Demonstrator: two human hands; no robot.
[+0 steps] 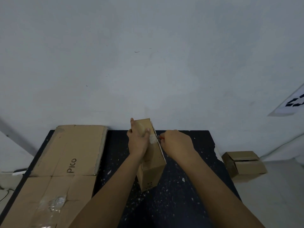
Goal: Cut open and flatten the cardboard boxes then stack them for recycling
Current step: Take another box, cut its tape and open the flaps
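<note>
Cardboard box (152, 163) (tall, taped) gripped by left hand (138, 142); right hand (176, 145) holds cutter (159, 137).

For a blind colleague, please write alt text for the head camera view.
A person's left hand holds a small upright cardboard box on a dark speckled table, while the right hand works a red-handled cutter against its edge. Flattened cardboard lies at left; another box sits at right.

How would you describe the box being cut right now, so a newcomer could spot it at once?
Look at the dark speckled table against the pale wall. Near its middle stands a narrow cardboard box, gripped on top by the left hand. Unlike the flattened sheet on the left and the open box beyond the table's right edge, it is tall, closed and held.
</note>
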